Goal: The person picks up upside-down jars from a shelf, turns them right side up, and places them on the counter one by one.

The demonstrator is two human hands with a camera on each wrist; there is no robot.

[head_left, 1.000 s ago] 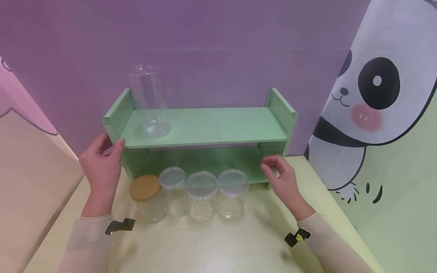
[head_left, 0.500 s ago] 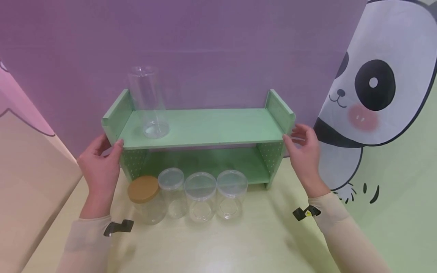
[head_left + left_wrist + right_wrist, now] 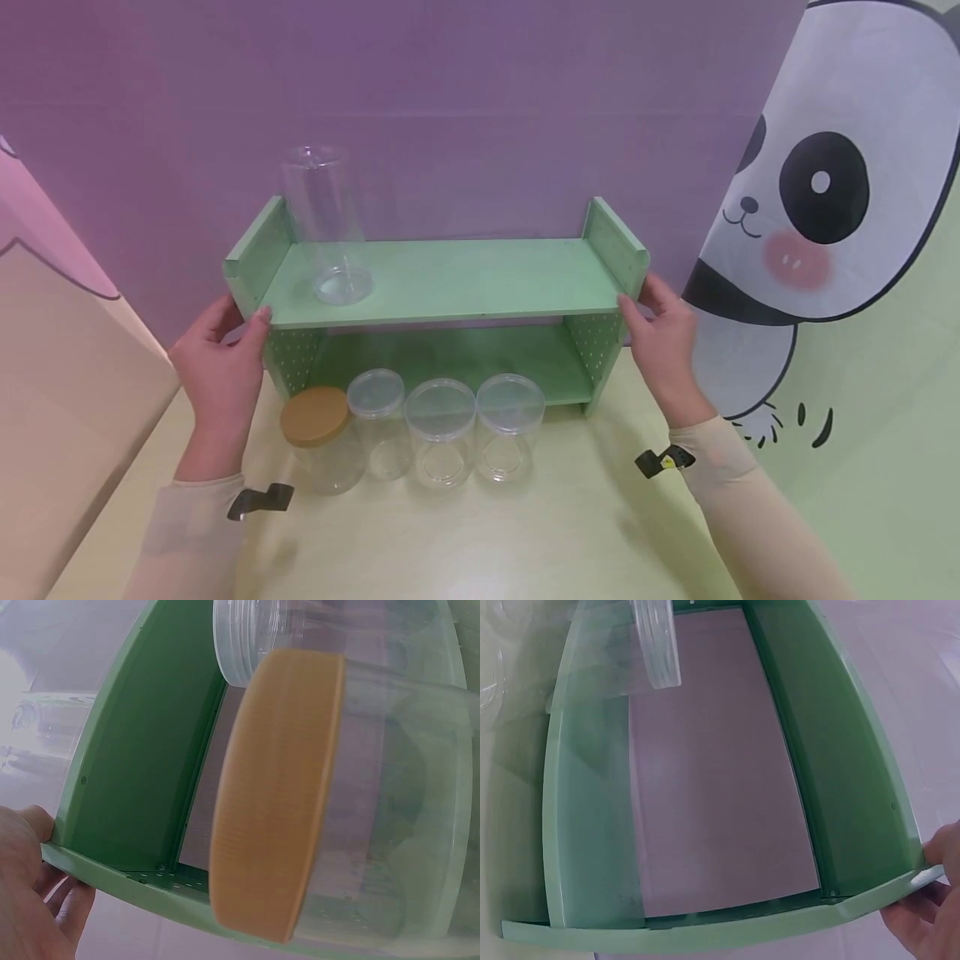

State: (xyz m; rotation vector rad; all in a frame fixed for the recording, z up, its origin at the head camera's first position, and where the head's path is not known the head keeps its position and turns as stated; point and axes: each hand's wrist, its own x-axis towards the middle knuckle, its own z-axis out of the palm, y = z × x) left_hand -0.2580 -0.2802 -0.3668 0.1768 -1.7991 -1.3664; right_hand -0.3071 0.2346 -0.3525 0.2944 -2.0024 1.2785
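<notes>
A green two-tier shelf (image 3: pixel 480 275) stands on the table against the purple backdrop. My left hand (image 3: pixel 225 354) grips its left side panel at the upper board's height, thumb on the front edge, fingers round the outside. On the other end, my right hand (image 3: pixel 663 337) holds the right side panel the same way; the right wrist view shows thumb and fingers (image 3: pixel 907 926) on either side of the panel's edge. Toward the left of the upper board stands a tall clear jar (image 3: pixel 326 225) without a lid.
In front of the shelf stand a jar with a tan lid (image 3: pixel 315 417), a slim clear-lidded jar (image 3: pixel 377 393) and two wider clear-lidded jars (image 3: pixel 441 408). The pale table (image 3: pixel 480 550) runs toward me. A panda picture (image 3: pixel 825 208) is on the right wall.
My right hand has moved from in front of the lower tier up and right to the right side panel and closed on it. My left hand stays on the left panel.
</notes>
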